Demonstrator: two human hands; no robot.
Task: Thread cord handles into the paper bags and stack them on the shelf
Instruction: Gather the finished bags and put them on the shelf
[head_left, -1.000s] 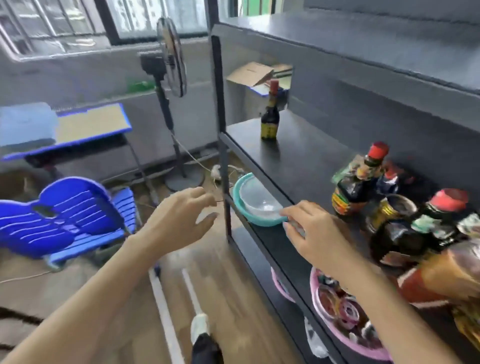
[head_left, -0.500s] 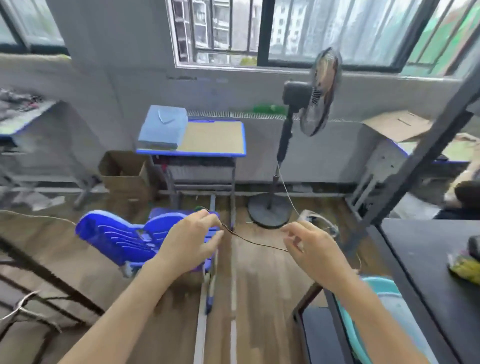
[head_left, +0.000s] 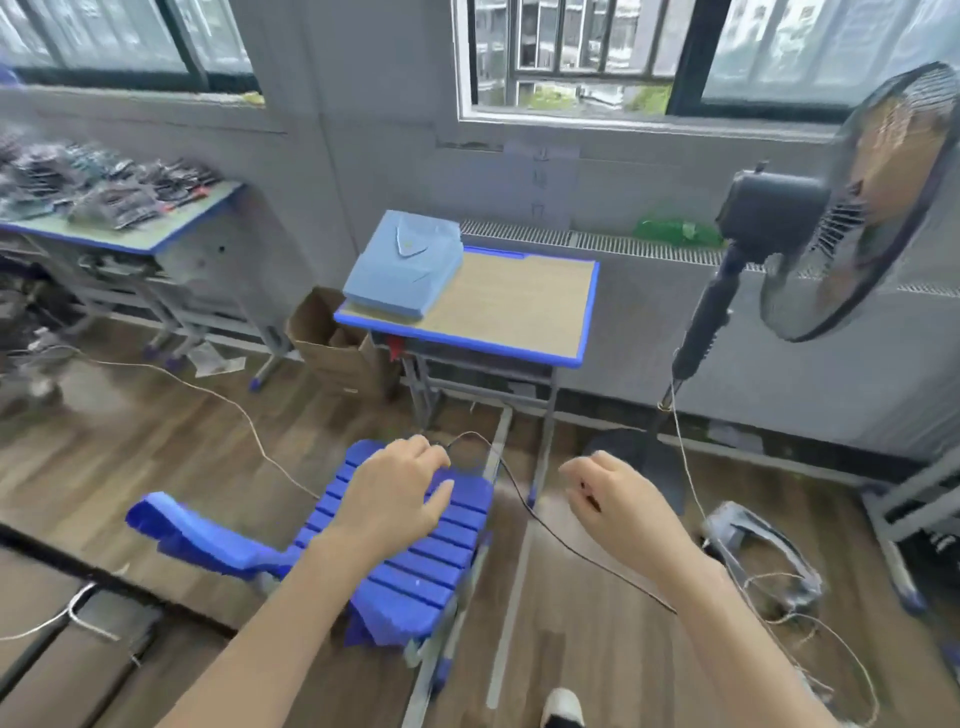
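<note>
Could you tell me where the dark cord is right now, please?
In the head view, centre: the dark cord runs from the left hand over the blue chair, sagging past the right hand.

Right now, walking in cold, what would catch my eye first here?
Probably the two bare hands in the foreground: the left hand pinches a thin dark cord that trails down under the right hand. Below them lies a bright blue slatted plastic chair, and a black standing fan looms at right.
</note>
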